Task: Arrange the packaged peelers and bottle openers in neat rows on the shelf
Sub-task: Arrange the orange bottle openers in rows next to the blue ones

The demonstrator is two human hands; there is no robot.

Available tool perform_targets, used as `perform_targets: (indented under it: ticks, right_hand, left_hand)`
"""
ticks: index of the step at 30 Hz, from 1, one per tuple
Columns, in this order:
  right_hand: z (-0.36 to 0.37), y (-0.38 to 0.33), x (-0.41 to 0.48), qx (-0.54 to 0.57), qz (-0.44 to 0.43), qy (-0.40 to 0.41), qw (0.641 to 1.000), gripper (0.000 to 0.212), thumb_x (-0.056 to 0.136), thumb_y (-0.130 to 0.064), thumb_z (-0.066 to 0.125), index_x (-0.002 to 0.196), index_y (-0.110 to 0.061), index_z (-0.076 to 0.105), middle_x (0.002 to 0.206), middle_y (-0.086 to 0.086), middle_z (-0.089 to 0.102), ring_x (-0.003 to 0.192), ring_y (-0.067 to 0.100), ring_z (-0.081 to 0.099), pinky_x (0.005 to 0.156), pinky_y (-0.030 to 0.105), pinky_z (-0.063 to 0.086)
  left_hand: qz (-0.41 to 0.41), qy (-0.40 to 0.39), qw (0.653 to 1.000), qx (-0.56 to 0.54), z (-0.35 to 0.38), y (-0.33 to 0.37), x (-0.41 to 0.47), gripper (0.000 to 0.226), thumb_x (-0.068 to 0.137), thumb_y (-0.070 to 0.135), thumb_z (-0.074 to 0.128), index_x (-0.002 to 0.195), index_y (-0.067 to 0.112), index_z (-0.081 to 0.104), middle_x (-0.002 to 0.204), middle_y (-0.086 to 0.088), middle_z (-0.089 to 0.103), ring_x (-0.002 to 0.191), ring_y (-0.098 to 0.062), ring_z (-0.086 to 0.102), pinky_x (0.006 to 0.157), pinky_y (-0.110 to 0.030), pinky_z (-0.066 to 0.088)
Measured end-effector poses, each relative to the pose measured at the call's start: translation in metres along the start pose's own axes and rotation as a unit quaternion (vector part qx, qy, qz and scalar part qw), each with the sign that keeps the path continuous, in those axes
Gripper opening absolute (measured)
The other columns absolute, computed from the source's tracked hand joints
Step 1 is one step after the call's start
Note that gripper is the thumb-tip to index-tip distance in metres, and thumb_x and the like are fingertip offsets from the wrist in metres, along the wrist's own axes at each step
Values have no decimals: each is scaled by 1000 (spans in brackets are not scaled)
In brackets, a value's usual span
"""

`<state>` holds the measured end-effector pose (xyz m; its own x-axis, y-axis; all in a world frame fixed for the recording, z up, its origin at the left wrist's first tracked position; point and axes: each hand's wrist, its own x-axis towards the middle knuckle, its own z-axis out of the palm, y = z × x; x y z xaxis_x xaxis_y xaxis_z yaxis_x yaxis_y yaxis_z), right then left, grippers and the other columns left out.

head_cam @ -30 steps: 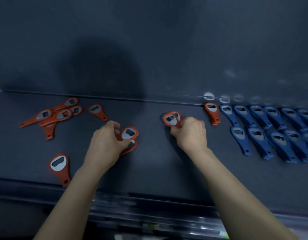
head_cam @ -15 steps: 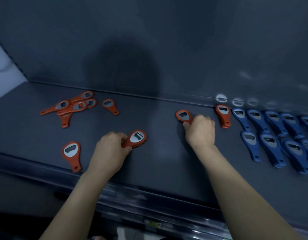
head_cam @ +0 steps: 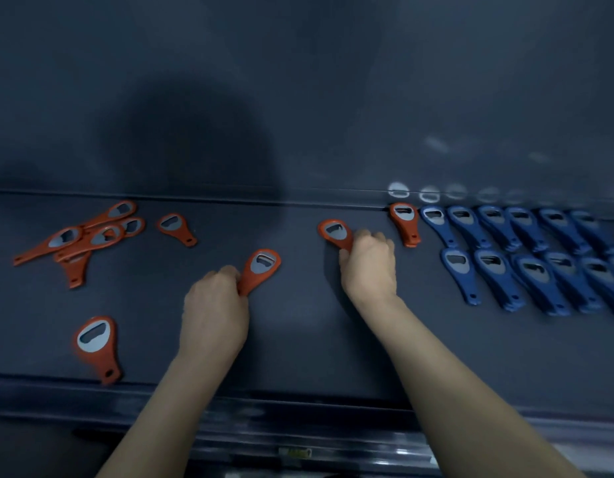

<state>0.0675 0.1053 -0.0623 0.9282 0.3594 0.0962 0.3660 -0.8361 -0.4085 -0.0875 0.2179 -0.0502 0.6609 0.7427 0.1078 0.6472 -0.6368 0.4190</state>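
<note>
A: What takes up the most room?
B: The dark shelf (head_cam: 333,339). The blue bottle openers (head_cam: 526,257) lie on it in two neat rows, heads toward the back wall.
A: And left of the blue rows?
B: Farthest from them is a loose heap of orange openers (head_cam: 88,236), crossing one another. Nearer the rows are the hands. The left hand (head_cam: 212,312) has its fingers curled round the handle of a first orange opener (head_cam: 262,267). The right hand (head_cam: 369,267), closer to the rows, grips the handle of a second orange opener (head_cam: 335,232).
A: Any singles?
B: An end opener (head_cam: 405,222), orange, lies just beside the blue back row. A stray opener (head_cam: 176,227) lies on the rows' side of the heap. A front opener (head_cam: 97,343) lies far left of the rows, nearer the viewer than their front row.
</note>
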Motion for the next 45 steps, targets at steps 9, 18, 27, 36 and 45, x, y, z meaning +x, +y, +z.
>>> perform_targets:
  ticks: [9,18,27,36,45]
  right_hand:
    - [3,-5,-2,0,10,27,1000,22,94,-12,49,113,-5,57,110,15,55,108,30,44,85,28,36]
    - [-10,-3,-25,11,97,24,995,20,89,-2,47,108,-2,53,110,18,55,106,32,48,84,34,41]
    - [-31,35,-59,-1,169,52,984,22,84,-9,51,104,-3,50,107,19,56,103,34,48,86,36,40]
    - [-41,65,-59,-18,151,64,986,13,88,-14,49,97,-4,48,102,18,57,100,33,49,78,34,38]
    - [-40,76,-52,-17,109,65,992,17,89,-18,49,98,-5,48,101,17,57,98,32,49,73,34,37]
  left_hand:
    - [43,-2,994,-96,7,-2,13,21,82,3,64,101,9,64,92,-8,66,88,-27,59,74,-34,45]
    - [143,-15,986,-90,16,13,26,7,82,2,63,88,1,67,85,-13,68,82,-29,62,75,-37,46]
    - [243,-50,967,-59,42,60,19,14,88,6,56,95,5,68,91,-12,65,85,-27,57,70,-32,42]
    - [265,-44,963,-22,67,98,19,20,93,13,50,78,5,61,79,-8,56,79,-22,49,62,-29,31]
    - [268,-32,963,-22,79,111,28,20,92,15,54,97,4,70,97,-12,68,90,-28,55,77,-40,45]
